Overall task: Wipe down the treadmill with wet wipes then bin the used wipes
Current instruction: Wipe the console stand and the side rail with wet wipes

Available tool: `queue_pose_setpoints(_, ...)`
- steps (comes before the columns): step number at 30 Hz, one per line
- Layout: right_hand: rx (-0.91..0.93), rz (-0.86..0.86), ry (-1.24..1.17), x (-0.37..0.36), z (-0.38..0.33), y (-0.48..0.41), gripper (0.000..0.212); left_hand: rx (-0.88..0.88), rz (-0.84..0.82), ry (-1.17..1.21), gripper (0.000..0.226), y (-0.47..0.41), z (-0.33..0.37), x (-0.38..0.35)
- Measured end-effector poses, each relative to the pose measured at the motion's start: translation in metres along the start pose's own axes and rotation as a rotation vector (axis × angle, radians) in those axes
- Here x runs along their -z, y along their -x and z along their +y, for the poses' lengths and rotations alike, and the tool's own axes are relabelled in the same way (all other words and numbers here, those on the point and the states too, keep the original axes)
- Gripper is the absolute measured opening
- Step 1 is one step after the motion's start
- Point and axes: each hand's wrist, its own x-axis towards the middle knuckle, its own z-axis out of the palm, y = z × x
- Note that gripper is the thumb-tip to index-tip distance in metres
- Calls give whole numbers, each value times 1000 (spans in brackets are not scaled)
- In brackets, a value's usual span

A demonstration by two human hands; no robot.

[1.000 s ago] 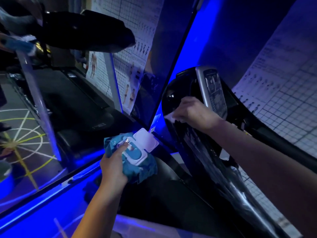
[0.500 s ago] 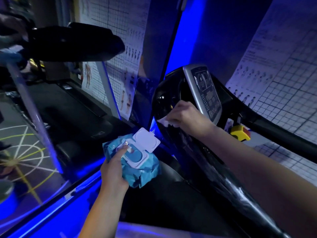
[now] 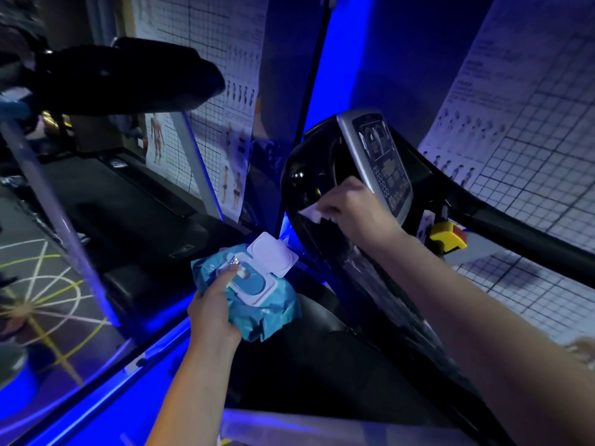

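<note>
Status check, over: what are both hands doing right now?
Right hand holds white wipe against treadmill console. Left hand grips blue wipe pack, lid open. No obstruction seen.

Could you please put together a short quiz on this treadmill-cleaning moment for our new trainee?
1. Which hand holds the white wet wipe against the glossy black treadmill console? A. left hand B. right hand
2. True or false: the white flip lid of the blue soft-plastic wipes pack is shut.
3. Fill in: the yellow plastic block sits lower ___ of the grey display panel.
Key: 1 B; 2 false; 3 right.
</note>
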Motion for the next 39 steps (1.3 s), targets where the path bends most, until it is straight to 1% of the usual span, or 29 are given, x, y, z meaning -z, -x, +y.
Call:
queue_pose_setpoints(2,-45,-22,-16,3,-5,25,19,-1,-3,-3,41,-3,-3,-2)
queue_pose_setpoints(4,-88,-24,-83,10,-18,64,22,5,-16,12,42,-7,-5,-1)
queue_pose_setpoints(5,-109,-1,-108,13,-28,86,24,8,-28,12,42,-9,-6,0)
queue_pose_setpoints(7,-172,117,-111,9,-45,116,22,7,-52,11,41,-12,-6,2)
queue_pose_setpoints(9,-227,219,-98,1,-55,117,22,0,-54,13,41,-13,-6,5)
queue_pose_setpoints(11,-266,314,-89,-8,-55,97,27,-13,-45,1,42,-15,-5,5)
queue_pose_setpoints(12,-298,357,-81,-12,-55,84,25,-17,-44,0,43,-16,-5,5)
queue_pose_setpoints(13,-334,393,-70,-15,-55,74,23,-18,-47,-2,44,-17,-4,4)
queue_pose_setpoints(15,-402,455,-74,-19,-58,64,27,-19,-49,-12,44,-18,-6,2)
queue_pose_setpoints(19,-550,544,-101,-21,-73,101,32,-6,-46,-22,43,-17,-12,3)
queue_pose_setpoints(22,-592,581,-85,-31,-84,132,32,-3,-29,-37,41,-18,-14,11)
queue_pose_setpoints(24,-582,614,-50,-36,-85,124,33,-8,-13,-48,41,-19,-13,16)
queue_pose_setpoints(26,-530,623,-43,-39,-80,100,33,-20,-13,-52,44,-19,-11,19)
queue_pose_setpoints(27,-491,608,-54,-40,-76,85,32,-22,-15,-55,46,-19,-10,20)
queue_pose_setpoints(30,-401,486,-81,-41,-62,50,29,-13,-19,-47,45,-16,-9,17)
queue_pose_setpoints(32,-382,471,-92,-38,-56,45,27,2,-25,-52,43,-12,-10,16)
queue_pose_setpoints(33,-403,484,-86,-36,-55,51,27,8,-25,-59,42,-10,-12,15)
queue_pose_setpoints(36,-541,571,-50,-35,-58,94,30,23,-32,-56,41,-8,-15,19)
queue_pose_setpoints(39,-620,610,-13,-44,-70,133,25,32,-36,-54,45,-8,-13,26)
